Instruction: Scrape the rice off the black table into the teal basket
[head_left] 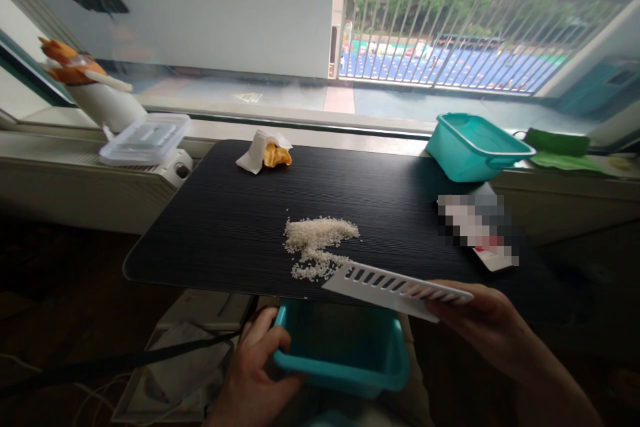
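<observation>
A small heap of white rice [320,233] lies on the black tabletop [210,227], with loose grains trailing toward the front edge. My right hand [483,313] is closed on a white slotted plastic plate [385,287], whose left end rests by the nearest grains. Just below the table's front edge, my left hand [267,363] grips the left rim of a teal plastic bin [345,380]. The bin's inside is dark, so I cannot tell whether any grains lie in it.
At the back right stands another teal bin [480,147], beside a green folded item [560,150]. A partly blurred packet [493,257] lies on the right. A crumpled tissue with something orange [277,155] is at the back. A clear plastic lid [147,137] sits on the radiator, left.
</observation>
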The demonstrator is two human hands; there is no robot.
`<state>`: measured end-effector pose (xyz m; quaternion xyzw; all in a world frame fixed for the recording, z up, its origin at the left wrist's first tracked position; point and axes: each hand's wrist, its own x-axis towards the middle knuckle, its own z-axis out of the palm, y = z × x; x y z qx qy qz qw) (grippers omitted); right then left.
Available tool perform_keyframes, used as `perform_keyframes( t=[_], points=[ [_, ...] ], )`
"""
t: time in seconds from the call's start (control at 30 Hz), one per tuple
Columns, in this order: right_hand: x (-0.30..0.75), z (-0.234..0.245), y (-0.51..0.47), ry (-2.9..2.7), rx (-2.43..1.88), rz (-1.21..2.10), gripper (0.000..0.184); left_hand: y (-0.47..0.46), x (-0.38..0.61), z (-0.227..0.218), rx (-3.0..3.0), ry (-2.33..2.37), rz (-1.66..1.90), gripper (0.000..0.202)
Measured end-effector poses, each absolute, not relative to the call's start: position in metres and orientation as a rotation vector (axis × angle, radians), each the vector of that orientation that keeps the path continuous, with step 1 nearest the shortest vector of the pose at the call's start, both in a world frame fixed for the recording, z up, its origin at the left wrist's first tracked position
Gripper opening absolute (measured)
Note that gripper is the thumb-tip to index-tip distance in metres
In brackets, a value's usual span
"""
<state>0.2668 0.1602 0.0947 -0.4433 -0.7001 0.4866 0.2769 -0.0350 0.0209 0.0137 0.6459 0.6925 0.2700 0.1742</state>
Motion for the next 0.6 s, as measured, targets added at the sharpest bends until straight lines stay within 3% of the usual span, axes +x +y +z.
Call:
perform_keyframes(
  t=[0.6],
  points=[
    [0.232, 0.093, 0.175, -1.969, -1.101, 1.286, 0.018, 0.017, -0.050, 0.009, 1.891, 2.040, 0.827, 0.016]
  ],
)
